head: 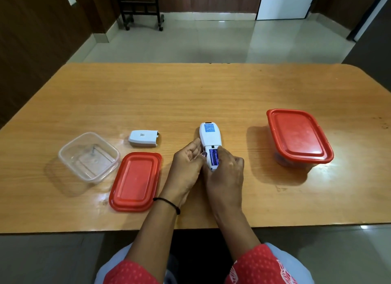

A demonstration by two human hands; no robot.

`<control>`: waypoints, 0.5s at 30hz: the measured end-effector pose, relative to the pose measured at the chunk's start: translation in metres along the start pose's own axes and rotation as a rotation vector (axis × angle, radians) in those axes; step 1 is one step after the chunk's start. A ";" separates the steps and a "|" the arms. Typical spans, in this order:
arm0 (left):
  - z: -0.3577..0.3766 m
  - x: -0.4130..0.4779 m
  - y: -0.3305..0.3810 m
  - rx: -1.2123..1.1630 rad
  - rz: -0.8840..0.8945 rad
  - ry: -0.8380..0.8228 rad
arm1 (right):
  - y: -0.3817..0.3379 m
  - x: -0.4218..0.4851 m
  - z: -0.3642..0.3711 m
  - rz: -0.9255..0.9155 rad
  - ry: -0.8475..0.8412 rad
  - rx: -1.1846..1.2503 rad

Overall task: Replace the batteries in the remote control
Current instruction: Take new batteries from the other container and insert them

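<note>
Both hands are gripping the remote (209,140) face-down: left hand (187,167) cupping its side, right hand (226,173) fingers pressing the batteries (213,157). Cover (143,138) is lying left of the remote.

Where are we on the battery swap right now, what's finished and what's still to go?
Done: the battery cover is off and lies on the table, apart from the remote. In hand: both hands, left hand and right hand, hold the remote back-up, with blue batteries in the open bay. Old or new, I cannot tell. Left: refit the cover.
</note>
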State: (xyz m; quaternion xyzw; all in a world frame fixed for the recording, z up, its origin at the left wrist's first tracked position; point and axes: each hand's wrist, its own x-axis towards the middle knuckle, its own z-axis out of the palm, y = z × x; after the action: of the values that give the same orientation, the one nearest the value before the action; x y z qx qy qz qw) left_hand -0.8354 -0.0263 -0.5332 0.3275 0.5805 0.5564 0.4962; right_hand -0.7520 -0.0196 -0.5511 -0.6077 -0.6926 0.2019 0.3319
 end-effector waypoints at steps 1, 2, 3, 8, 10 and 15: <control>0.000 0.000 0.001 0.004 0.003 -0.001 | 0.000 0.000 0.000 -0.002 0.001 -0.002; -0.001 -0.001 0.001 0.008 0.005 -0.003 | 0.001 0.000 0.000 -0.004 0.001 -0.003; 0.000 -0.002 0.002 0.008 0.008 -0.006 | 0.001 0.000 0.001 -0.006 0.000 -0.005; -0.001 0.000 0.000 0.012 0.025 -0.007 | 0.001 0.002 -0.001 -0.017 -0.026 -0.044; -0.002 0.000 0.001 0.016 0.033 -0.009 | 0.001 0.002 -0.002 -0.022 -0.032 -0.043; -0.005 0.000 0.003 0.048 0.049 -0.006 | 0.001 0.004 -0.004 -0.017 -0.061 -0.037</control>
State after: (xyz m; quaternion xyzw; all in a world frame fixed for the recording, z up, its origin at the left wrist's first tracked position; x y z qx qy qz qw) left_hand -0.8401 -0.0275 -0.5310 0.3549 0.5840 0.5533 0.4764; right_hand -0.7483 -0.0161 -0.5480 -0.6014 -0.7113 0.2044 0.3011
